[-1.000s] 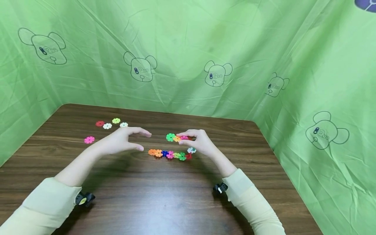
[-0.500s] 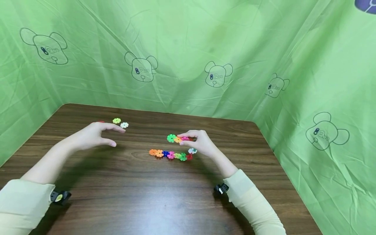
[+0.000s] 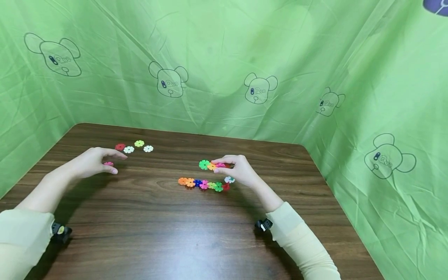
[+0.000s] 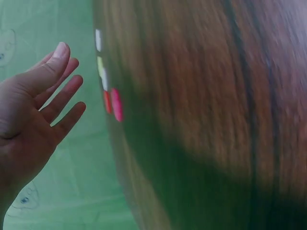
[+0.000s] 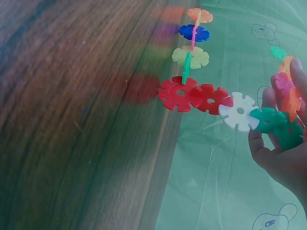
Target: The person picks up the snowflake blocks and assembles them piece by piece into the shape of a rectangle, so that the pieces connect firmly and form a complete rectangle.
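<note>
In the head view my left hand (image 3: 89,163) hovers at the table's left, fingers apart and holding nothing; a pink flower disc (image 3: 109,163) shows between its thumb and fingers. My right hand (image 3: 243,171) grips a chain of joined flower discs near its green end disc (image 3: 204,165). The chain bends round: the right wrist view shows green discs (image 5: 267,120) by the palm, a white disc (image 5: 241,111), two red discs (image 5: 177,94), then yellow-green and blue ones. Its other end, an orange disc (image 3: 182,181), lies towards me.
Behind my left hand lie loose discs: a red one (image 3: 120,147), a white one (image 3: 128,149), a yellow-green one (image 3: 139,143) and another white one (image 3: 148,148). Green cloth (image 3: 217,105) hangs behind and beside the brown table (image 3: 196,225).
My left hand has moved left, away from the chain to the pink disc, uncovering the right-hand white disc. My right hand keeps its grip, nearly still.
</note>
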Available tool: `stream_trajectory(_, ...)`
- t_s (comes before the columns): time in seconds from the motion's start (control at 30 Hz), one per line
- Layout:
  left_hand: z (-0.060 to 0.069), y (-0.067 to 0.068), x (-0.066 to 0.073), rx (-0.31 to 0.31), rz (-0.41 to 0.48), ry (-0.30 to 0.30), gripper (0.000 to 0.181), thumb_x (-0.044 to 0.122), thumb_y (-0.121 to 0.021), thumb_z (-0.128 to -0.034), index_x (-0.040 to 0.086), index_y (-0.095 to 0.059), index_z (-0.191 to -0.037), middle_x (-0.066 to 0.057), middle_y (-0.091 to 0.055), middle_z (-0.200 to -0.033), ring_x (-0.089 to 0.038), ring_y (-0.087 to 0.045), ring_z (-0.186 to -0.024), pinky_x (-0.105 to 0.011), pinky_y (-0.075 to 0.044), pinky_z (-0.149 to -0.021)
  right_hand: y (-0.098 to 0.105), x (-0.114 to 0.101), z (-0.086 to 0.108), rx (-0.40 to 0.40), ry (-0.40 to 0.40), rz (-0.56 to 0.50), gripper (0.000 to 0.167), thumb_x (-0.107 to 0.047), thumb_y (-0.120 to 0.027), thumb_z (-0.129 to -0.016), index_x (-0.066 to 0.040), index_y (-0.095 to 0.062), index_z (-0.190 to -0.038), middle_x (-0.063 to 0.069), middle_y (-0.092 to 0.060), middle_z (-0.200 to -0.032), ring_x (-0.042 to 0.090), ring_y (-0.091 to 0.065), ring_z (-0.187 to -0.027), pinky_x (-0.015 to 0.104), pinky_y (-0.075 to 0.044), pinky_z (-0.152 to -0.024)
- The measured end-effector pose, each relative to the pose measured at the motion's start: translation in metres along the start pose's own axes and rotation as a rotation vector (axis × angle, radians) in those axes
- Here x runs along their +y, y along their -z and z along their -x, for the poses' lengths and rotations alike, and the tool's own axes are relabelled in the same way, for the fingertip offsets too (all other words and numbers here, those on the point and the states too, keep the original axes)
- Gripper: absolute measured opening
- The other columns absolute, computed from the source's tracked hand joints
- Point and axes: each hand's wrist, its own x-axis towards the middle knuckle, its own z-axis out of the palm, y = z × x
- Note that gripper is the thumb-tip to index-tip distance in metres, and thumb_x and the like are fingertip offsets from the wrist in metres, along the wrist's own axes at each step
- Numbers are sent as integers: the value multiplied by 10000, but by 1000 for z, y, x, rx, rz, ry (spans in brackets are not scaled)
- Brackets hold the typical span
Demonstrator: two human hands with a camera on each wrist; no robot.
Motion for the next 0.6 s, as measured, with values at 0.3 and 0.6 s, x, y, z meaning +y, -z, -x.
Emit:
stream_trajectory(0.3,1,-4,-28,-10,-9,30,432,159,-796,-737,86,-663,-1141,-130,-687,-1092,-418,-557,-1109,-562,-411,-900,0,0,0,0,18,5,274,-274,-741,-816,-192,-723,-1077,-45,-710,-993,93,-567,-734,292,-489,-581)
stream_trajectory(0.6,0,-8,-48,4,-43,68,343,84,-775,-742,63,-686,-1072,-107,-703,-1006,-390,-584,-1053,-545,-417,-881,0,2,0,2,4,-10,269,-274,-747,-809,-221,-722,-1072,-50,-712,-1005,102,-579,-776,226,-461,-589)
